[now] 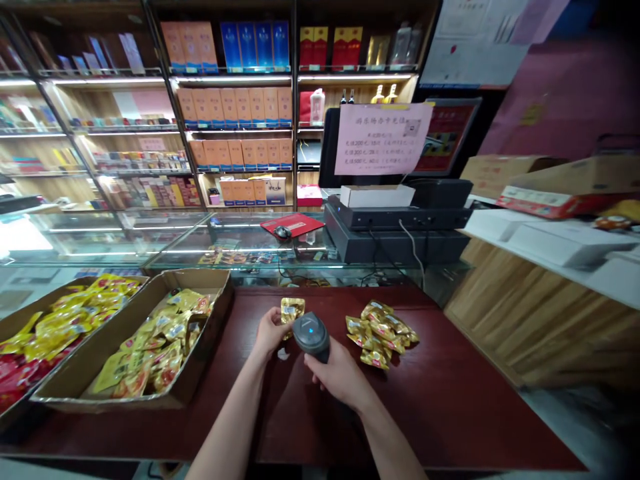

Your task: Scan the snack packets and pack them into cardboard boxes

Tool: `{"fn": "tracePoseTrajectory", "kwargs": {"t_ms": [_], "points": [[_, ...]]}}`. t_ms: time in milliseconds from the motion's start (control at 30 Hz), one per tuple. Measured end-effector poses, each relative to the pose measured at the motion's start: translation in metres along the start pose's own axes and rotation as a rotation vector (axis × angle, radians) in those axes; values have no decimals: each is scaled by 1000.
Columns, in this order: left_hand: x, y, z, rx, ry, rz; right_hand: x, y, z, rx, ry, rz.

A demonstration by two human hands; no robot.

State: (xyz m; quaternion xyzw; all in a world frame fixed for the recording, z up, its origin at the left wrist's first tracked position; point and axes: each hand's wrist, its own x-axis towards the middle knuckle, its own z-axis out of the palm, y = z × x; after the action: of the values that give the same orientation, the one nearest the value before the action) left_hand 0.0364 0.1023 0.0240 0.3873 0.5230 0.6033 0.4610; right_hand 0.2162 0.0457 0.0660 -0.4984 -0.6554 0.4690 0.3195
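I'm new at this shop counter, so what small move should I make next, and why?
Probably turn the gold packet in your left hand until any barcode faces the barcode scanner in your right hand. The scanner is right beside the packet, but no barcode shows from this view, so the packet may need turning.

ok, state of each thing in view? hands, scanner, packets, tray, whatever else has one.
Left hand: closed on gold foil packet
Gold foil packet: held upright, sealed as far as visible
Right hand: wrapped round scanner
Handheld barcode scanner: held, head beside packet
Loose gold packets: heaped on counter
Cardboard tray: open, holding yellow packets
Computer mouse: resting on red pad
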Motion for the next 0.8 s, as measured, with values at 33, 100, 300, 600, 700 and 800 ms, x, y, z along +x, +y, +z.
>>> {"fn": "tracePoseTrajectory", "kwargs": {"t_ms": [33, 100, 300, 600, 700, 800], "points": [[0, 2, -1, -11, 6, 2, 2, -2, 3, 4, -6, 7], [0, 3, -1, -21, 16, 4, 5, -6, 8, 12, -11, 20], [-2, 6, -1, -18, 17, 17, 11, -9, 14, -4, -13, -6], [-2, 6, -3, -3, 14, 27, 12, -3, 14, -34, -6, -20], [-2, 5, -3, 39, 4, 32, 12, -4, 14, -38, -5, -20], [-1, 3, -4, 136, 20, 54, 10, -9, 12, -46, -2, -12]]}}
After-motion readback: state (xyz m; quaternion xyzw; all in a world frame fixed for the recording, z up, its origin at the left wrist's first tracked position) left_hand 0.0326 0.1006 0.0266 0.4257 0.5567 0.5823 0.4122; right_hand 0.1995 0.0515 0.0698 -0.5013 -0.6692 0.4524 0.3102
